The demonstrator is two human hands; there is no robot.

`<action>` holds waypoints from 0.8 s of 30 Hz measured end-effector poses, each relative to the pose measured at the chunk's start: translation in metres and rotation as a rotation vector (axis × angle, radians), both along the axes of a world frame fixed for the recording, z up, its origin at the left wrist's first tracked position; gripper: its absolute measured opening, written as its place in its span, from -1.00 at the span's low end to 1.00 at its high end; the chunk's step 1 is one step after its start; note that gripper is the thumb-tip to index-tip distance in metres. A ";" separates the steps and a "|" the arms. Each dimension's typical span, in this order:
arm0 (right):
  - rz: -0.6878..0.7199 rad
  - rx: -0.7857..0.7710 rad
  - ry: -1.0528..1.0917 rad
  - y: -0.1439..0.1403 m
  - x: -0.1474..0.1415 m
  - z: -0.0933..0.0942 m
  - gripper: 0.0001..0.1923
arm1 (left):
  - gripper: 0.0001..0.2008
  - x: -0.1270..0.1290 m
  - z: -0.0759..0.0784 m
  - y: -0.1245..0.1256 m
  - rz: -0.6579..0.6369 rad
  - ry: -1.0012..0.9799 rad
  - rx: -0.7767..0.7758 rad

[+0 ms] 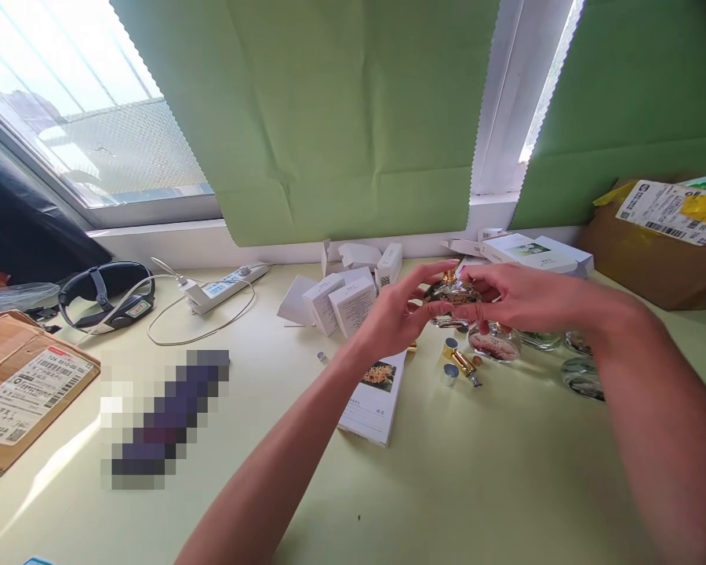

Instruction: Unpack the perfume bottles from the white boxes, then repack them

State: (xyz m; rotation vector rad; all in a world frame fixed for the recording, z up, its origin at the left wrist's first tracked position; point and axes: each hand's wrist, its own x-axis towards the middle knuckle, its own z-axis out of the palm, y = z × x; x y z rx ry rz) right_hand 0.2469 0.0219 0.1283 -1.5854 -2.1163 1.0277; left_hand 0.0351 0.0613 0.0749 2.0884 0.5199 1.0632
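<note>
Both my hands hold one round glass perfume bottle (454,295) with a gold neck, raised a little above the pale green table (494,486). My left hand (395,314) grips its left side and my right hand (514,297) covers its right side. Below the bottle lie another round glass bottle (494,344), a gold spray pump (464,366) and small gold and silver caps (450,346). A long white box with a flower picture (375,396) lies flat under my left wrist.
Small white cartons (344,302) stand behind my left hand, more white boxes (533,253) at the back right. Further glass bottles (582,378) sit on the right. Cardboard parcels (662,239) (20,384) flank the table. A power strip (227,286) and headband (106,297) lie left.
</note>
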 end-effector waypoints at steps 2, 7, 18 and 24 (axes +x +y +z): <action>0.000 0.002 -0.009 0.001 0.000 -0.001 -0.47 | -0.54 0.001 -0.001 0.000 0.008 -0.006 -0.007; -0.003 -0.001 -0.017 0.002 0.000 -0.001 -0.44 | -0.54 0.002 -0.002 0.001 0.000 -0.015 -0.026; 0.046 0.005 -0.029 0.002 -0.003 -0.002 -0.52 | -0.54 0.002 -0.003 0.000 0.027 -0.014 -0.023; 0.055 -0.006 -0.003 0.003 -0.003 -0.003 -0.56 | -0.55 0.003 -0.006 0.001 0.046 -0.019 -0.037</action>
